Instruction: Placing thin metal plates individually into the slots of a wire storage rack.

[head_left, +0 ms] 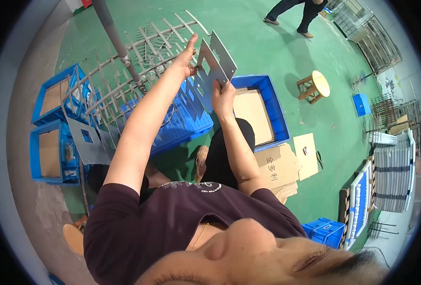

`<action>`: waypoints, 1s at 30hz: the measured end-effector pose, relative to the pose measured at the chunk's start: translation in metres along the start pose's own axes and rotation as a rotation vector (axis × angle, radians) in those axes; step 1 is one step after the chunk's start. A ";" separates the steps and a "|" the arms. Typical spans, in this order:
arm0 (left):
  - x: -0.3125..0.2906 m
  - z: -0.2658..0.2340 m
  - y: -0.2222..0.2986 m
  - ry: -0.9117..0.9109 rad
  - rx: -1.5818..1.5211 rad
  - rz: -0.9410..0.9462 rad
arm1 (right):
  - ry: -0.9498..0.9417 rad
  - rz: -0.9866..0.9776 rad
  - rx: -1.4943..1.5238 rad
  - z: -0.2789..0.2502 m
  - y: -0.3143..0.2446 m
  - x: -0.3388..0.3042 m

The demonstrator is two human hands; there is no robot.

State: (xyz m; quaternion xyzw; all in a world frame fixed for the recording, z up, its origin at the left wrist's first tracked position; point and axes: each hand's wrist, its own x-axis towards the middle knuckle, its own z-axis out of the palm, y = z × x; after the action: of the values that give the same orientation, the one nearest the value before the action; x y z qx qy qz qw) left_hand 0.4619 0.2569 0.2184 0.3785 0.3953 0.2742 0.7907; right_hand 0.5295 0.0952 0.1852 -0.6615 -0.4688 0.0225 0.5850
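Observation:
Two thin grey metal plates with cut-outs stand in front of me, one partly behind the other. My right hand (223, 97) pinches the lower edge of the nearer-right plate (223, 56). My left hand (185, 61) is at the left edge of the other plate (212, 69), one digit pointing up and the other fingers curled in against the edge, partly hidden. Several more cut-out plates (196, 97) hang below, between my forearms. Beside them stands a metal rack (129, 52) of crossed bars on a thick pole (110, 31).
A blue crate (274, 109) with cardboard inside stands right of my knee, near cardboard sheets (277, 166). Blue crates (46, 156) are stacked at left, and an upturned one (186, 126) sits under the rack. A yellow-topped stool (319, 84) and another person's legs (305, 16) are farther off.

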 end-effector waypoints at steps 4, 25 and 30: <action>0.004 -0.005 0.001 0.027 0.020 0.008 | 0.007 -0.007 0.015 0.003 0.003 0.002; 0.006 0.002 -0.001 0.180 -0.042 0.082 | 0.005 -0.038 -0.065 0.005 -0.001 0.012; 0.004 0.001 -0.002 0.143 0.016 0.130 | -0.002 -0.007 -0.035 0.004 -0.004 0.012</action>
State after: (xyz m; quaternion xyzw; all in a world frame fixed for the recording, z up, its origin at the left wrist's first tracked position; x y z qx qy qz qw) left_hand 0.4654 0.2583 0.2158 0.3895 0.4273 0.3481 0.7379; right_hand 0.5315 0.1054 0.1930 -0.6699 -0.4718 0.0130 0.5731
